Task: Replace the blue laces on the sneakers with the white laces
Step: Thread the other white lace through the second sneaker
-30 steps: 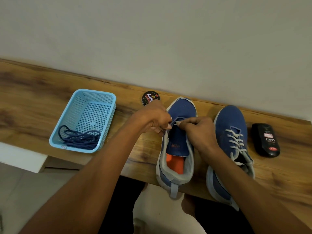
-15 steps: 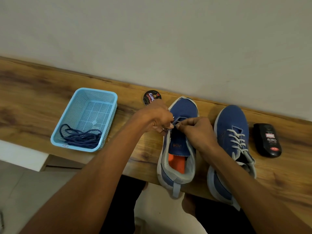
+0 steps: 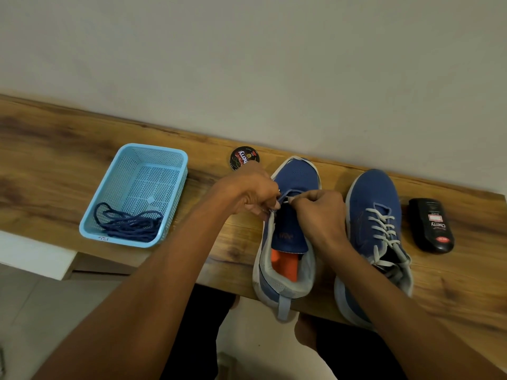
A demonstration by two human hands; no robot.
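white lace point(image 3: 291, 199) stays pinched between both hands at the unlaced sneaker point(image 3: 290, 237).

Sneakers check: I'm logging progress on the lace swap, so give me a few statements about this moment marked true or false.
1. The right sneaker already carries white laces. True.
2. The blue laces lie on the wooden bench beside the basket. False: they lie inside the light blue basket.
3. Both hands work at the front eyelets of the left sneaker. True: the left hand and right hand meet there, the right pinching a white lace tip.
4. The left sneaker is fully laced. False: its tongue lies bare.
5. The round polish tin stands right of both sneakers. False: it stands left of them, by the wall.
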